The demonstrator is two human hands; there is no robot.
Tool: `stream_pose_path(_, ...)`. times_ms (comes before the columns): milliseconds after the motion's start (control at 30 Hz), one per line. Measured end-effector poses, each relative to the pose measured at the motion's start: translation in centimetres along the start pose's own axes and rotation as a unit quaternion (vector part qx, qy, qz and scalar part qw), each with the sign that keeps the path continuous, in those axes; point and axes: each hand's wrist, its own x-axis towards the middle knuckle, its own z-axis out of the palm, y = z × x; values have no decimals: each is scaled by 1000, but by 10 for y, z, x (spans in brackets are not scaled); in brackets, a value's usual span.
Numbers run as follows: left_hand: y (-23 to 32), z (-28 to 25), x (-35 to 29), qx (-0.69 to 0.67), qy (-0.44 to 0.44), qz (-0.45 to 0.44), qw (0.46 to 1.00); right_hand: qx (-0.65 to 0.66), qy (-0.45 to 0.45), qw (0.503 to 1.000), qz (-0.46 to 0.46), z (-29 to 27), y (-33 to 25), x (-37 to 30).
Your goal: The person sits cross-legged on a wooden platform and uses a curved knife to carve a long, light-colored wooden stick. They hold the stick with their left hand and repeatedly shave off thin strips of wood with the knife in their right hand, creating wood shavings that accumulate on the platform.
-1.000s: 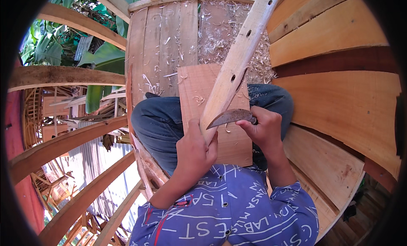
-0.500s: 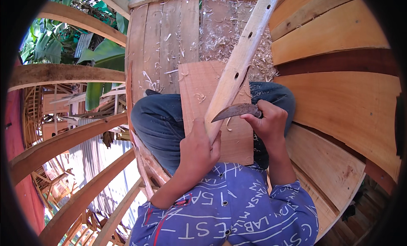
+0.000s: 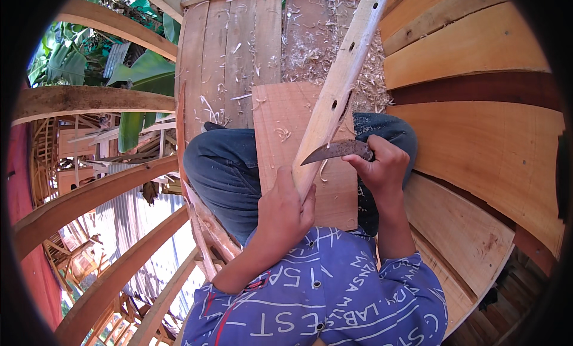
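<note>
A long pale wooden pole (image 3: 327,102) with dark oblong holes slants from my lap up to the top right. Its near end is wrapped by the fingers of my left hand (image 3: 283,209). My right hand (image 3: 387,164) grips a knife (image 3: 337,150) with a broad, curved, rust-spotted blade. The blade lies across the pole just beyond my left fingers, its tip toward the left edge; most of the handle is hidden in my fist. Beneath the pole, a flat wooden board (image 3: 280,107) rests across my lap, with a few curled shavings on it.
Wood shavings (image 3: 373,77) litter the plank floor (image 3: 218,53) ahead of my crossed legs. Curved wooden ribs (image 3: 98,98) stand along the left, with leaves and corrugated metal sheeting beyond. A wall of wide planks (image 3: 477,137) closes in on the right.
My left hand and the near end of the pole have shifted slightly right. The knife and my right hand have moved a little up and right, staying at the pole.
</note>
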Motion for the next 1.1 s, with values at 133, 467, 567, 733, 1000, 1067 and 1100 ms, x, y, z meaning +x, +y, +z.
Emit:
stream_pose_path(133, 2, -1, -2, -11, -8, -1, 1000, -11, -1, 1000, 10, -2, 1, 2)
stream_pose_path(467, 2, 1, -5, -42, -15, 6, 999, -14, 22, 1000, 16, 1, 3, 3)
stream_pose_path(567, 4, -1, -6, -55, -28, -6, 998, -13, 31, 999, 13, 1, 5, 3)
stream_pose_path(733, 0, 0, -5, -82, -43, -29, 995, 5, 3, 999, 50, -6, -2, 4)
stream_pose_path(1000, -25, -14, 5, -174, -64, -32, 982, 574, -394, 701, 154, -38, 6, -6)
stream_pose_path(1067, -23, -17, 8, -181, -73, -27, 980, 612, -411, 639, 219, -44, 2, -3)
stream_pose_path(1100, -19, -19, 10, -181, -76, -24, 980, 615, -395, 647, 218, -43, 2, -4)
